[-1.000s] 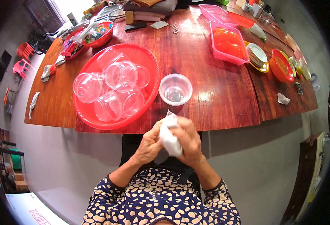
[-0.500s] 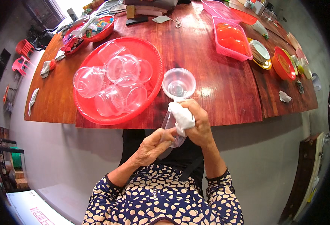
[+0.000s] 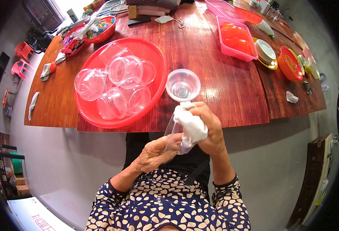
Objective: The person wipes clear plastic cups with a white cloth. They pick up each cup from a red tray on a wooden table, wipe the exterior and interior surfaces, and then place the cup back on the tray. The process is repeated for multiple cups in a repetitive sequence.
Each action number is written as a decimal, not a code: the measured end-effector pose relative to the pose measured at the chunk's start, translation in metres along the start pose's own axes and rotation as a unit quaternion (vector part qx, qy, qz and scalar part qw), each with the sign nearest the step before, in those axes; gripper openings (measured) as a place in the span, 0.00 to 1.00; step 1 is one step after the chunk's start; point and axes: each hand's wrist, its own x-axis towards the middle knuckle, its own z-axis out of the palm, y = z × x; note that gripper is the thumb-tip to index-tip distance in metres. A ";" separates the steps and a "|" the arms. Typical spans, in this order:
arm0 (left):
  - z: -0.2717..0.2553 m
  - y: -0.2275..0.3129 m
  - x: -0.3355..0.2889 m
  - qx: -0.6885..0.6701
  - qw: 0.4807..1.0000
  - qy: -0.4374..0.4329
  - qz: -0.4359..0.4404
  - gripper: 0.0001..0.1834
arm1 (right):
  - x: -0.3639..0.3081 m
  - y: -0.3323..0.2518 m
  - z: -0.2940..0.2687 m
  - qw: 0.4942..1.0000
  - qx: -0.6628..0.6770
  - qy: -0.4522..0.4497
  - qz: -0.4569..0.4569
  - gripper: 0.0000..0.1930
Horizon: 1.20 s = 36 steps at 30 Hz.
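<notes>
A: What could go wrong from here?

B: I'd worry most about the clear plastic cup (image 3: 169, 129) slipping. It is held tilted just in front of the table edge, so a loose grip on that smooth wall could drop it to the floor (image 3: 250, 161)

A: And the tub?

B: The clear plastic tub (image 3: 183, 85) stands upright on the wooden table (image 3: 223, 90), just beyond the white cloth (image 3: 194, 127); a forward jolt might knock it. I can't tell whether they touch. Squeezing hard could also dent the cup

A: How are the hands?

B: The left hand (image 3: 154, 154) is curled, fingers pinching the cup's lower end. The right hand (image 3: 212, 129) is bunched around the cloth, pressing it to the cup

A: Anything spread wide?

B: Neither hand. How far the cloth reaches inside is hidden. More clear cups (image 3: 89, 82) lie in the round red basket (image 3: 164, 75), left of the tub
</notes>
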 end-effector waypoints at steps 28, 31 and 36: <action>-0.012 -0.013 0.000 0.096 0.995 -0.011 0.037 0.07 | 0.006 0.001 0.002 0.951 0.131 -0.029 0.278 0.15; -0.017 -0.014 -0.003 0.108 0.992 0.007 0.061 0.07 | -0.002 -0.001 0.007 0.997 0.028 -0.016 0.074 0.17; -0.019 -0.014 -0.013 -0.023 0.995 0.095 -0.005 0.17 | -0.009 -0.033 0.026 0.951 -0.224 -0.087 -0.192 0.20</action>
